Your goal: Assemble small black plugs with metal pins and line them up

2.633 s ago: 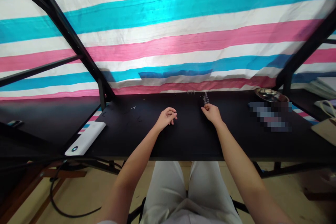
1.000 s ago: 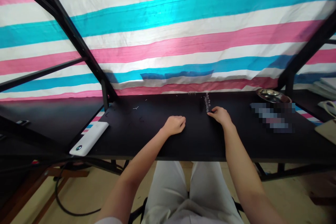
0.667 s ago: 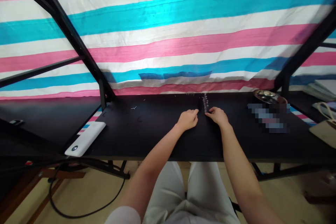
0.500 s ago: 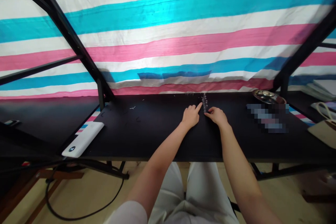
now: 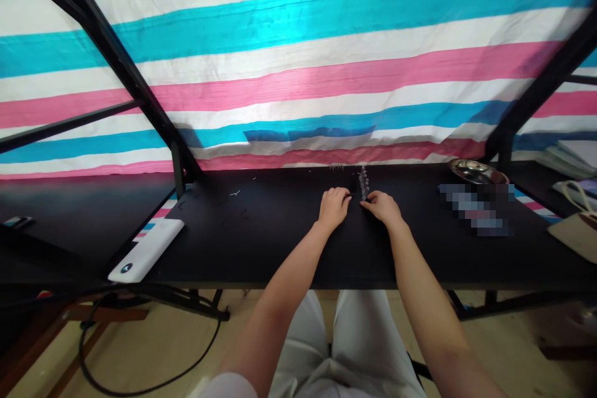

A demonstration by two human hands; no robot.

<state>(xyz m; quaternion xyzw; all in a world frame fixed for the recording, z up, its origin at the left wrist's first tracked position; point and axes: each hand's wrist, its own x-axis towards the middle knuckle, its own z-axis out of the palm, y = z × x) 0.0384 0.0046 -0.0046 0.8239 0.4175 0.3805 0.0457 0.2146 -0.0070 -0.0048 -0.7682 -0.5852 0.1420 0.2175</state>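
Note:
A narrow grey strip with a row of small knobs along it (image 5: 364, 183) stands near the table's back edge, pointing away from me. At its near end my right hand (image 5: 382, 206) is closed, thumb and fingertips pinching it. My left hand (image 5: 334, 206) is just left of the strip, apart from it, its thumb and fingers pinched together. A small dark thin piece (image 5: 351, 194) juts from those fingertips; its kind is too small to make out. Behind lies a short row of small pale pieces (image 5: 336, 167) on the black table (image 5: 280, 249).
A shiny metal dish (image 5: 479, 170) stands at the back right, with a blurred-out item (image 5: 476, 210) before it. On the left lies a white power strip-like box (image 5: 147, 250). Tiny white scraps (image 5: 236, 193) dot the table. Black frame bars (image 5: 140, 87) and a striped sheet (image 5: 298, 74) rise behind.
My left hand has drawn back from the strip, down and to the left, its extended index finger now curled into a pinch. The right hand stays at the strip's near end.

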